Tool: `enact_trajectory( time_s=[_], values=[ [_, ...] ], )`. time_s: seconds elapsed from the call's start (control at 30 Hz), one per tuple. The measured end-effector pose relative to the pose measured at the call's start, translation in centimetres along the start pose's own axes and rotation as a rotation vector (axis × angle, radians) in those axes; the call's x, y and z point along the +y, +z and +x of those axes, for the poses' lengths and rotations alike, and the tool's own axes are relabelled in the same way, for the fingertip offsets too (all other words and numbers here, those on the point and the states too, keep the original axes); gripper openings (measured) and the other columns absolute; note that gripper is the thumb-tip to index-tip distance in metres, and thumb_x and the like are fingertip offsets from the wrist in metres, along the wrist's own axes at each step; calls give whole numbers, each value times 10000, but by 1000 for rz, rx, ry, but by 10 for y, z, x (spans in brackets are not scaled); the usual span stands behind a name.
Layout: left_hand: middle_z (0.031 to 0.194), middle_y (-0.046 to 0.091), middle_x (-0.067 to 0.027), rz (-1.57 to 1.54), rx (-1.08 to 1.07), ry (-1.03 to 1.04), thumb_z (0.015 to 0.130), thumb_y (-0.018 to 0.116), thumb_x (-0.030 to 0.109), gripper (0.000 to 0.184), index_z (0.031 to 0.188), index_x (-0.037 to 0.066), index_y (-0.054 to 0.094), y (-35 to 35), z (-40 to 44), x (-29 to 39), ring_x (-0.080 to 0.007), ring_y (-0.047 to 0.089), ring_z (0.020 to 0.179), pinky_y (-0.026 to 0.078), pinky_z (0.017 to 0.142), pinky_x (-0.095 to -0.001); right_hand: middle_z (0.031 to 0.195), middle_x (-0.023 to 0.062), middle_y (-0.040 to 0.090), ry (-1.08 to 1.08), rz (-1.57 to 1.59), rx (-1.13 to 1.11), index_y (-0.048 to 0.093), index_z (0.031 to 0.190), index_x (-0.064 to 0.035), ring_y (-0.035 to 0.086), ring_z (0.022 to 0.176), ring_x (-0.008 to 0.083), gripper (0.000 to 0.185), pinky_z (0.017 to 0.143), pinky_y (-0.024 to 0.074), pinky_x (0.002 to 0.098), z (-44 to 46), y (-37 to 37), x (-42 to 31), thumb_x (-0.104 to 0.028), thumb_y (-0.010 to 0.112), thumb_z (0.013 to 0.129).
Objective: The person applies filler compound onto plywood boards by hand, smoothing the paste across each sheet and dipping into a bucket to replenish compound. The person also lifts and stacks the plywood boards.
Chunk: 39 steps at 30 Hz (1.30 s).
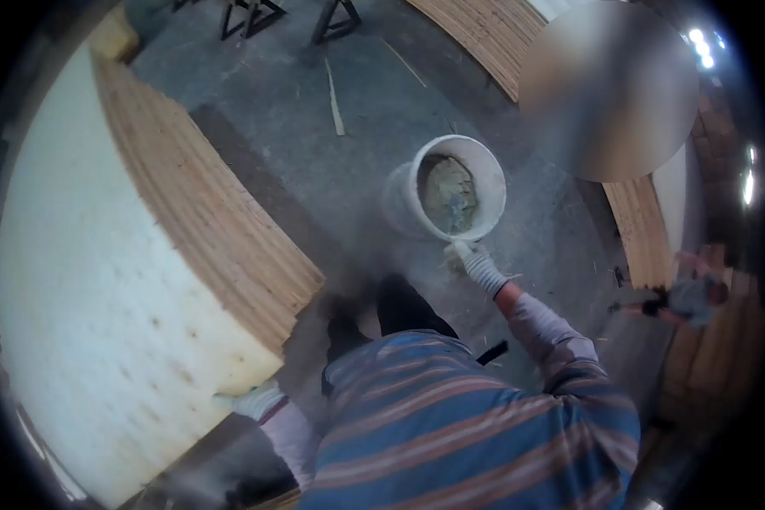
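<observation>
A white bucket, tilted so its mouth faces me, holds a greyish-green paste-like mass. My right hand, in a pale knit glove, is closed on the bucket's near rim. To the left, a tall stack of wood sheets carries a pale top sheet with brown spots. My left hand, gloved too, lies on the near corner of that top sheet with its fingers stretched out. Nothing shows in its grasp.
Dark trestle legs stand at the far end of the concrete floor. A thin wood strip lies on it. More stacked sheets line the right, where another person appears. A blurred disc hides the upper right.
</observation>
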<state>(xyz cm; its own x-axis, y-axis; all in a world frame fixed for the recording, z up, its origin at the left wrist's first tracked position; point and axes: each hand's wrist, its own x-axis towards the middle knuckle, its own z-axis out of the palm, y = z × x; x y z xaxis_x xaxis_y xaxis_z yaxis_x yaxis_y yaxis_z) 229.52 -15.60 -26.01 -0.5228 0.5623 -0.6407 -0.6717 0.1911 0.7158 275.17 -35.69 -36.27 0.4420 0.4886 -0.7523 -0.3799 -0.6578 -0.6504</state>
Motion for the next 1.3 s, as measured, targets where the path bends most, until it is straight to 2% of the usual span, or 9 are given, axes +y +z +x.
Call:
enact_trajectory(
  time_s=[0.13,0.33,0.63,0.8,0.87,0.93,0.97,1.2,1.3],
  values=[
    [1433,439,-106,69,45,17,861,380,710,790,1401,135,430,-27,32,1,-317,394,1311,294,1086,-514,782,103,669,-769,-1153,158,653,1008,-60,673,746,261,207,625,523,411,73,-75,-25,-177,517,905],
    [1471,381,-100,299,232,23,896,310,683,799,1440,100,370,-30,46,12,-280,343,1348,253,1123,-449,845,122,673,-587,-2008,-231,669,981,-72,687,761,259,204,642,541,384,196,-75,-9,-137,592,804],
    [1460,394,-98,416,349,209,913,341,654,769,1440,95,369,-20,31,5,-270,388,1311,274,1108,-435,990,154,660,-452,-1292,112,651,1053,-80,627,944,329,254,870,491,424,214,-99,-25,-154,592,818],
    [1413,441,-78,460,280,229,942,345,602,687,1406,99,397,-67,73,31,-278,441,1252,338,1060,-458,1086,163,656,-860,-1068,139,641,1146,-74,628,1011,303,303,928,477,401,224,-94,-11,-110,560,857],
    [1390,461,-82,487,239,277,949,366,580,667,1393,85,408,-56,56,26,-275,460,1227,357,1048,-444,1075,154,663,-766,-1156,72,642,1142,-60,631,1007,299,291,927,478,397,239,-81,11,-110,563,866],
    [1366,481,-86,574,187,391,955,386,559,647,1381,72,418,-44,50,16,-272,480,1202,375,1037,-431,1164,75,625,-649,-2036,14,619,1160,-78,581,1044,221,313,908,460,359,261,-68,59,-192,413,954],
    [1355,491,-88,638,206,462,958,397,548,638,1374,65,423,-41,52,7,-271,489,1190,384,1031,-424,1163,79,625,-621,-2068,-79,617,1164,-73,582,1042,224,311,904,463,361,271,-71,72,-198,435,945],
    [1273,545,-125,89,204,430,940,469,555,681,1315,-13,452,13,31,-7,-257,554,1091,455,975,-397,1158,105,622,-618,-1477,-592,603,1190,-42,594,1025,241,367,880,486,379,280,-100,-7,-241,595,882],
    [1378,424,-201,145,559,409,898,530,572,819,1378,-59,322,18,32,-12,-276,462,1222,366,1042,-372,1156,116,621,-329,-934,-825,597,1201,-28,600,1017,249,421,870,496,386,243,-104,-60,-259,663,855]
  ],
)
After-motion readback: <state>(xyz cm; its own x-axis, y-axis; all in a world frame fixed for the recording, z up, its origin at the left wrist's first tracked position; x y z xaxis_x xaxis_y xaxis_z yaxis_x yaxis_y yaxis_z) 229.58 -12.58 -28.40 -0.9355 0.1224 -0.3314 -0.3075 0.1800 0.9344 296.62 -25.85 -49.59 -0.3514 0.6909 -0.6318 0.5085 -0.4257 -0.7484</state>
